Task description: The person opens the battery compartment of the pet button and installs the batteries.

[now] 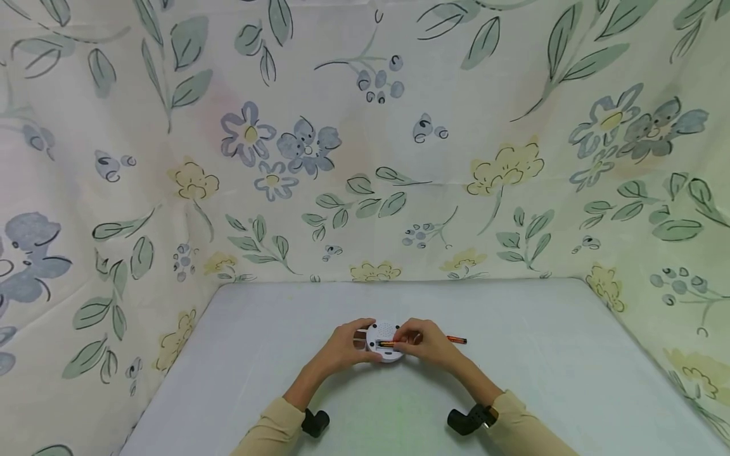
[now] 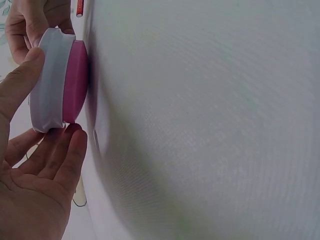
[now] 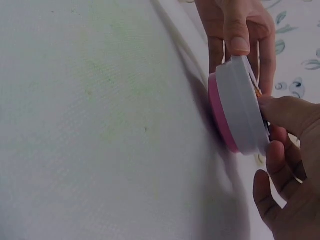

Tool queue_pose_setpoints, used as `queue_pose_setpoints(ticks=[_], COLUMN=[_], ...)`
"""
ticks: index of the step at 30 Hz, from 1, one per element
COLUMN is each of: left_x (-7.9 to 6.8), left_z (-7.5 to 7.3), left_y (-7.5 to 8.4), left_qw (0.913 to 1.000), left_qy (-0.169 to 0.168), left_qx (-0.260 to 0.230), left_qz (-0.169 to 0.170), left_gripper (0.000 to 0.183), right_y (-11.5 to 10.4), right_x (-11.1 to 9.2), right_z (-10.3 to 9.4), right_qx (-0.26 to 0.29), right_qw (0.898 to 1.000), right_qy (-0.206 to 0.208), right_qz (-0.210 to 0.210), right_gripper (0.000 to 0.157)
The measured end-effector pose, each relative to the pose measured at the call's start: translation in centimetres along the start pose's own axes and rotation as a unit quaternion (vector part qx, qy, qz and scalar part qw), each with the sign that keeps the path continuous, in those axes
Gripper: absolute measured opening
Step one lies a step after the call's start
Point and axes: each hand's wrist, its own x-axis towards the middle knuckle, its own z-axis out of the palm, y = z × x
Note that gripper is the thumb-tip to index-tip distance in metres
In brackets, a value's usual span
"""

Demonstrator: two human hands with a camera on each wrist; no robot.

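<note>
A round white device (image 1: 385, 330) with a pink underside (image 2: 75, 82) is held back-up, showing small holes, dark round feet and an open battery slot. My left hand (image 1: 343, 344) grips its left side, thumb on the near edge and fingers at the far edge. An orange-and-black battery (image 1: 386, 344) lies along the slot. My right hand (image 1: 424, 341) pinches the battery's right part, thumb and fingertips right at the device's back. In the right wrist view, the right thumb (image 3: 287, 111) covers most of the slot, with a bit of orange showing beside it.
Just right of the right hand, a red-orange stick-shaped thing with a black end, like another battery (image 1: 457, 340), lies on the white-covered table (image 1: 274, 354). A floral cloth (image 1: 365, 145) hangs behind and at both sides. Each wrist wears a black camera (image 1: 315, 423).
</note>
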Motion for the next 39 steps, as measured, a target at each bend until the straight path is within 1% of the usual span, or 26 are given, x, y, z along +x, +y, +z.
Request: queue_pose_setpoints(ticks=[5,7,10,12,14,18,20,22,24,28,32,34,39], left_x=[0.1,0.1,0.1,0.0,0.0,-0.1,-0.1,0.0,0.0,0.0,0.0,0.0,0.1], left_z=[0.1,0.1,0.1,0.0,0.0,0.0,0.1,0.0,0.0,0.0,0.0,0.0,0.1], left_y=[0.0,0.0,0.1,0.2,0.3,0.4,0.4,0.4,0.4,0.3,0.3,0.3,0.2], left_qw=[1.0000,1.0000,0.9999,0.9999,0.9999,0.9999,0.9998,0.9998,0.9998,0.9998,0.9998,0.9998,1.0000], left_qy=[0.001,0.001,0.000,-0.001,-0.003,-0.006,-0.005,-0.005,-0.004,-0.004,-0.004,-0.003,-0.002], left_qx=[0.002,0.003,0.001,-0.001,-0.001,0.003,0.007,0.007,0.007,0.009,0.010,0.009,0.003], left_qz=[-0.005,-0.008,-0.013,-0.014,-0.014,-0.014,-0.017,-0.019,-0.019,-0.019,-0.018,-0.015,-0.002], left_gripper=[0.075,0.076,0.076,0.076,0.076,0.076,0.076,0.076,0.076,0.076,0.077,0.077,0.075], right_y=[0.6,1.0,1.6,1.8,1.8,1.5,1.4,1.4,1.4,1.3,1.1,1.0,0.8], right_x=[0.0,0.0,0.0,0.0,0.0,0.1,0.2,0.4,0.6,0.8,1.0,1.2,1.6], right_z=[-0.5,-0.7,-1.2,-1.5,-1.7,-2.0,-2.0,-2.0,-2.1,-2.1,-2.1,-2.1,-1.9], right_qx=[0.025,0.044,0.077,0.093,0.106,0.112,0.114,0.121,0.119,0.125,0.136,0.146,0.181], right_qw=[1.000,0.999,0.996,0.993,0.989,0.984,0.982,0.980,0.979,0.976,0.971,0.967,0.953], right_qy=[-0.011,-0.009,-0.003,-0.006,-0.017,-0.062,-0.084,-0.099,-0.105,-0.104,-0.104,-0.103,-0.097], right_qz=[0.002,0.013,0.047,0.075,0.100,0.121,0.122,0.124,0.129,0.143,0.164,0.180,0.224], right_gripper=[0.009,0.009,0.013,0.019,0.029,0.047,0.052,0.054,0.054,0.053,0.053,0.053,0.054])
